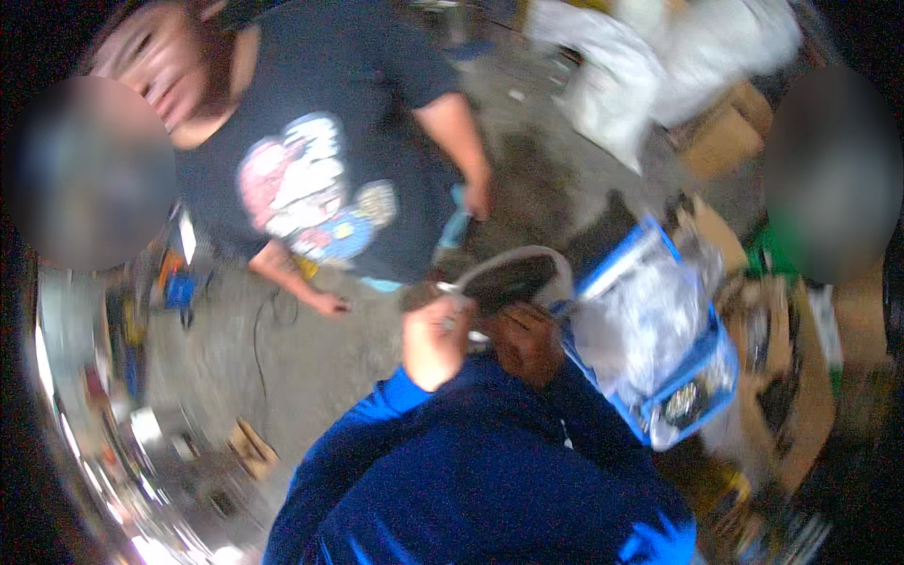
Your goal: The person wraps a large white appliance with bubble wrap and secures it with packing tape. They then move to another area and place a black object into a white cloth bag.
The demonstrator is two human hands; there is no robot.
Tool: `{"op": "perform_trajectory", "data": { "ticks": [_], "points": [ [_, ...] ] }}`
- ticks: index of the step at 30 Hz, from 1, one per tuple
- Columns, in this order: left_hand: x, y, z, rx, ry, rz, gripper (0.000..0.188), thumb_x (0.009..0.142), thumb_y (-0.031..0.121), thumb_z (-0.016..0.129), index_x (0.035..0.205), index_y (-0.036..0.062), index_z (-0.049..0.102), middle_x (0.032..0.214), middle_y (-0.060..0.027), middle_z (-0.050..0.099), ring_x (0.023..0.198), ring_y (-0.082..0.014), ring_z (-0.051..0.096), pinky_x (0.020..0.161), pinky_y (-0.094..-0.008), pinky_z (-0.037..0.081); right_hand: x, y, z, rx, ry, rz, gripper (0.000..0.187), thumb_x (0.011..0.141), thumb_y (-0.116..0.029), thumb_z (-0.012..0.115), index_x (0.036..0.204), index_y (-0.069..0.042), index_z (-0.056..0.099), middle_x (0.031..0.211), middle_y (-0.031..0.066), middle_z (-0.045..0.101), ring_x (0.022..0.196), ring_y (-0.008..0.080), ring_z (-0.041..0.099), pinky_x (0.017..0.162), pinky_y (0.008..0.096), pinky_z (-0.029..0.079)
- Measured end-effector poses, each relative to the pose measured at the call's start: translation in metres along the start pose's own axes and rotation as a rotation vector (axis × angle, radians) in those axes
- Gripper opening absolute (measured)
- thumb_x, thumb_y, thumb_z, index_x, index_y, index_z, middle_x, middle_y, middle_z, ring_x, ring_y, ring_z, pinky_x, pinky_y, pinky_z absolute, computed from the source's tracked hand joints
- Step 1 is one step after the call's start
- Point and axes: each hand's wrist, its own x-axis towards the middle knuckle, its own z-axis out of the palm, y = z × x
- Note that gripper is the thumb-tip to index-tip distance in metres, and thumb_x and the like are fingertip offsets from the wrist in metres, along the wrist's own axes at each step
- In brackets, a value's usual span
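Close to my chest, my left hand (436,341) is closed, fingers curled around one end of a pale, bendy strip (532,251). The strip arches up and across to the right, over a dark patch. In shadow, my right hand (529,347) is closed by the strip's other end. Blur hides exactly how its fingers meet the strip. A small light bit (478,339) shows between my hands, too smeared to name. Blue sleeves cover both my arms.
A person in a dark printed T-shirt (330,188) stands ahead on the left. To my right is a blue crate (720,353) with clear plastic film. White sacks (621,85) and cardboard (725,137) lie at the far right. A cable (259,358) runs over the floor.
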Motion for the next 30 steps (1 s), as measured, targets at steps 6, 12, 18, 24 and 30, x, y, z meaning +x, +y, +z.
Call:
{"op": "perform_trajectory", "data": {
  "ticks": [6, 12, 18, 24, 30],
  "points": [
    [0.078, -0.058, 0.053, -0.337, -0.25, 0.15, 0.035, 0.095, 0.024, 0.061, 0.121, 0.0017, 0.055, 0.124, -0.0159, 0.053, 0.118, -0.0239, 0.05, 0.104, -0.0356, 0.037, 0.005, 0.057, -0.011, 0.15, 0.048, 0.022, 0.026, 0.078, -0.016, 0.069, 0.103, -0.011, 0.068, 0.104, 0.0096, 0.069, 0.086, 0.0306, 0.068, 0.071, 0.0428, 0.056],
    [0.159, -0.125, 0.124, -0.357, -0.621, -0.158, 0.055, 0.099, 0.043, 0.053, 0.132, -0.001, 0.054, 0.125, -0.0104, 0.062, 0.117, -0.0223, 0.056, 0.102, -0.0356, 0.043, 0.031, 0.142, -0.038, 0.235, 0.03, -0.004, 0.024, 0.078, -0.015, 0.071, 0.102, -0.017, 0.067, 0.1, 0.0052, 0.068, 0.087, 0.0285, 0.069, 0.068, 0.0432, 0.058],
    [0.274, -0.063, 0.234, -0.394, -0.543, 0.169, 0.045, 0.104, 0.035, 0.048, 0.124, -0.0047, 0.055, 0.117, -0.015, 0.062, 0.11, -0.0191, 0.058, 0.095, -0.0332, 0.046, 0.063, 0.239, -0.116, 0.253, 0.059, 0.24, 0.014, 0.085, -0.017, 0.07, 0.098, -0.015, 0.067, 0.092, 0.0081, 0.068, 0.084, 0.0307, 0.069, 0.07, 0.0434, 0.059],
    [0.396, -0.118, 0.365, -0.123, -0.428, 0.416, 0.036, 0.101, 0.027, 0.05, 0.118, -0.0044, 0.055, 0.107, -0.018, 0.061, 0.096, -0.0239, 0.057, 0.088, -0.0396, 0.047, 0.089, 0.361, -0.205, -0.055, 0.287, 0.708, 0.016, 0.087, -0.022, 0.069, 0.101, -0.013, 0.07, 0.094, 0.0124, 0.07, 0.082, 0.0343, 0.07, 0.071, 0.0427, 0.059],
    [0.485, 0.07, 0.573, -0.388, -0.693, 0.832, 0.025, 0.097, 0.016, 0.051, 0.115, -0.0017, 0.054, 0.093, -0.02, 0.06, 0.081, -0.0306, 0.06, 0.074, -0.0448, 0.05, 0.104, 0.437, -0.33, -0.445, 0.692, 0.962, 0.031, 0.08, -0.025, 0.077, 0.105, -0.007, 0.069, 0.093, 0.0145, 0.07, 0.081, 0.0327, 0.069, 0.071, 0.0431, 0.056]
  ]
}}
